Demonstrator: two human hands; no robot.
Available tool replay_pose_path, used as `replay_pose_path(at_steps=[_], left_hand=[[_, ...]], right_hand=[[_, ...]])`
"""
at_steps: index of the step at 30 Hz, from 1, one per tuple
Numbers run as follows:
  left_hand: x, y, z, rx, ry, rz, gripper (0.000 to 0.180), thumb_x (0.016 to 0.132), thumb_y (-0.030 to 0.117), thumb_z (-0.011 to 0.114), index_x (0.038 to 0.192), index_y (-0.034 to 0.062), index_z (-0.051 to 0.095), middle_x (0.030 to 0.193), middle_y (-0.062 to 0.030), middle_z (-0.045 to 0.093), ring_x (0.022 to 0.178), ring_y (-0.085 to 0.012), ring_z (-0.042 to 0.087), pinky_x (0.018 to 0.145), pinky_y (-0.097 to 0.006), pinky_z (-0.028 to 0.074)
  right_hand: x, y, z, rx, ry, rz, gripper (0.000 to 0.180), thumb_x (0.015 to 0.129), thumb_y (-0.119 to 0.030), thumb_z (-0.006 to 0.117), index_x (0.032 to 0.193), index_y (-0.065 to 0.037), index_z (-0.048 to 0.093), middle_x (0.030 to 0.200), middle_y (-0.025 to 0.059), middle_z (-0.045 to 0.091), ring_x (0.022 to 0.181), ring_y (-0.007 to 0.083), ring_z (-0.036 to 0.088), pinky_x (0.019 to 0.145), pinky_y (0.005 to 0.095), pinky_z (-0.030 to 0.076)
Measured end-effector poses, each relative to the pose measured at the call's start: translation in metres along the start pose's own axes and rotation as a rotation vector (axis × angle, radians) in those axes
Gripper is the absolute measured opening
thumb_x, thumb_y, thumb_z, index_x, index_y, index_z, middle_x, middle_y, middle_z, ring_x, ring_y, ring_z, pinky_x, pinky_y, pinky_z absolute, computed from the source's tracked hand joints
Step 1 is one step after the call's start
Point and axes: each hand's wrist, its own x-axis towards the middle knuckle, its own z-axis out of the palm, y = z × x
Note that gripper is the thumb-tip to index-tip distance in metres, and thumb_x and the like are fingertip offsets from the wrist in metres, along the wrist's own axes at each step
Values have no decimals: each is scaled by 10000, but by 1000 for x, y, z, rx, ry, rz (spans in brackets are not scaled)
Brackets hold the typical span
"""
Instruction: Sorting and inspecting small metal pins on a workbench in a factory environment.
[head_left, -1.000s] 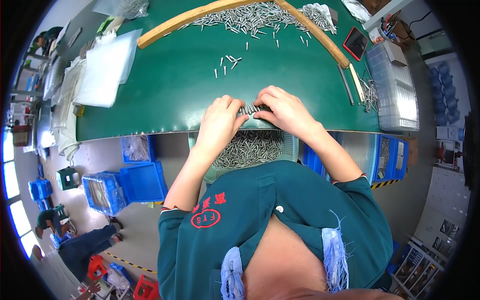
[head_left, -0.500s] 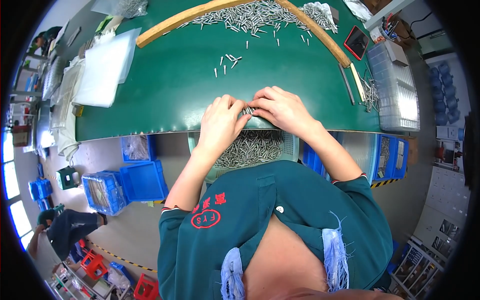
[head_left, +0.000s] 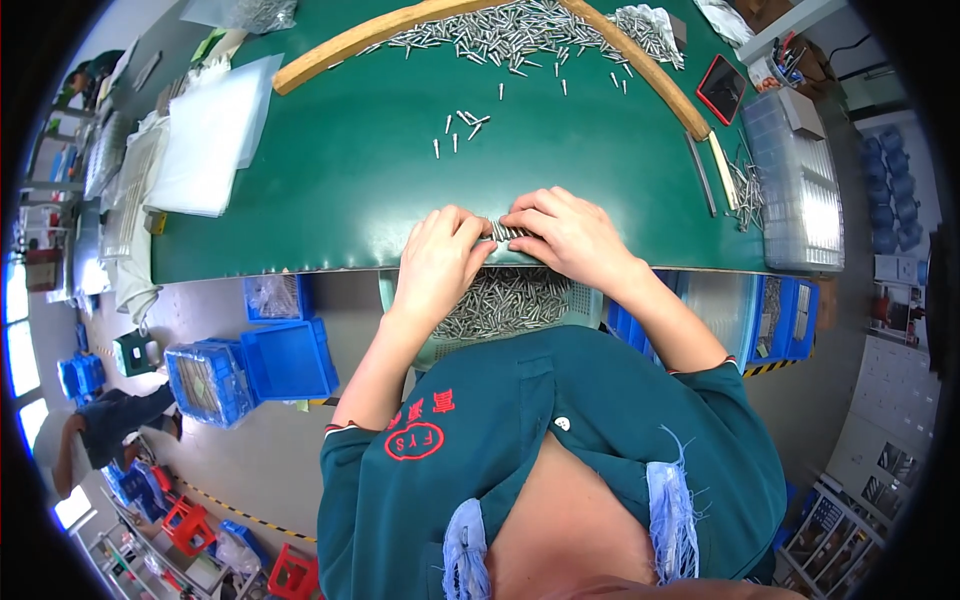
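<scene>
Centrally, a short row of slender metal pins (head_left: 508, 233) is held at the near edge of the green tabletop (head_left: 330, 190), each end being enclosed by one hand. The left hand (head_left: 437, 258) is curled, its thumb and fingertips brought nearly together on the row's left end; the right hand (head_left: 572, 236) is bent likewise around the right end, and the middle pins are left visible in the gap. Just below, partly hidden by the table edge, a pale green basket (head_left: 389, 292) is filled with similar pins. Red embroidered writing (head_left: 415, 440) is carried by the dark green shirt (head_left: 620, 400) at lower centre: characters are stitched above an oval outline by which a few letters are framed, all seen upside down.

At top centre, a heap of pins (head_left: 510, 35) is bordered by wooden strips (head_left: 370, 37), and a few loose pins (head_left: 476, 128) are scattered below it. At upper right, a red-edged phone (head_left: 721, 88) is laid near clear plastic boxes (head_left: 795, 190); at upper left, white sheets (head_left: 212, 145) are stacked.
</scene>
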Motion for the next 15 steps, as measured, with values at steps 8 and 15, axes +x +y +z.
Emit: replay_pose_path(at_steps=[8,15], left_hand=[[0,3,0,-63,-21,-10,178,780,152,696,917,81,605,898,-47,588,847,-259,573,743,-369,450],[-4,0,0,-102,8,-13,194,778,131,697,931,70,594,894,-60,603,816,-258,581,735,-367,451]], right_hand=[[-6,2,-7,171,2,78,374,777,-153,710,1134,-88,619,1080,54,590,967,253,583,805,348,491],[-1,-1,-12,161,-60,95,385,773,-202,718,1131,-95,624,1044,48,586,944,241,588,783,342,493]])
